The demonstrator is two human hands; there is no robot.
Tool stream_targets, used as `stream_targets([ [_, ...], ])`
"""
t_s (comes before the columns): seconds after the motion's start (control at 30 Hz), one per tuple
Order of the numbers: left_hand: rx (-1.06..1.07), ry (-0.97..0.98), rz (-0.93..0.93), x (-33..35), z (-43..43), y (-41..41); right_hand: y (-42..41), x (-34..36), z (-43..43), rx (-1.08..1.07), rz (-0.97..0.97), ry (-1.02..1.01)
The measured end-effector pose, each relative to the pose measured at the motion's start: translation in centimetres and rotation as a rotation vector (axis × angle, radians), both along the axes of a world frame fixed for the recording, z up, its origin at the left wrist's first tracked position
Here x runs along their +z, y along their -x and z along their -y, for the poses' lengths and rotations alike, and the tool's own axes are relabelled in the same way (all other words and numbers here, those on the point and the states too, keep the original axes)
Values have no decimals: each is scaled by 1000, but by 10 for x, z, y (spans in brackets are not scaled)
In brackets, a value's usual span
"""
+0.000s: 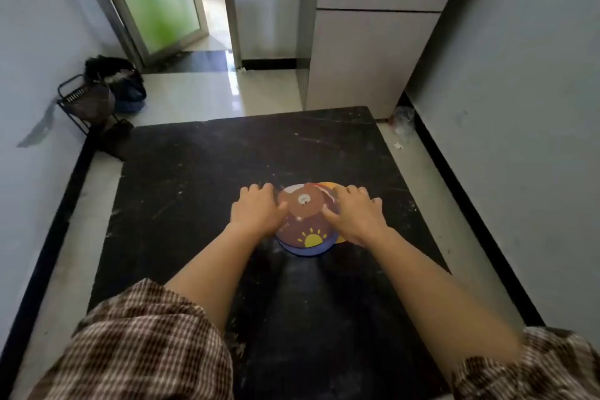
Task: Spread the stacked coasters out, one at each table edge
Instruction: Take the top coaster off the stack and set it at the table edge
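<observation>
A stack of round coasters (306, 221) lies near the middle of the black table (194, 172). The top coaster is brown with a bear face and a yellow sun. A blue coaster shows under its near edge and a yellow one peeks out at the far right. My left hand (256, 208) rests on the stack's left edge, thumb on the top coaster. My right hand (355, 213) covers the right edge, thumb also on the top coaster. Both hands lie flat with fingers spread; neither has lifted a coaster.
The scratched black table stands on a pale tiled floor between grey walls. A black wire rack (82, 101) with dark bags sits at the far left corner. White cabinets (370, 55) stand beyond the far edge, and a crumpled plastic bag (402, 123) lies at the far right corner.
</observation>
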State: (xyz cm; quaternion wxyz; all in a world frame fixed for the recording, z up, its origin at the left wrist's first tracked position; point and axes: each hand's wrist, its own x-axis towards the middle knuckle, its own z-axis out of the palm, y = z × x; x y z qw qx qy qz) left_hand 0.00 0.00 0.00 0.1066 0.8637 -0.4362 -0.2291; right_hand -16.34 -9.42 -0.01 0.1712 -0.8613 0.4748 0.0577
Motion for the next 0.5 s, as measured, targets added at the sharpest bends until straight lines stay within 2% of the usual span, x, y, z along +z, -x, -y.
stream_targets([
  [0.23,103,-83,-79,-57,15,0,-9,-60,24,-53,-43,-103],
  [0.4,121,-127,28,-78,18,0,-13,-78,27,-93,-33,-64],
  [0.5,137,-116,14,-85,18,2,-12,-83,27,-102,-38,-48],
])
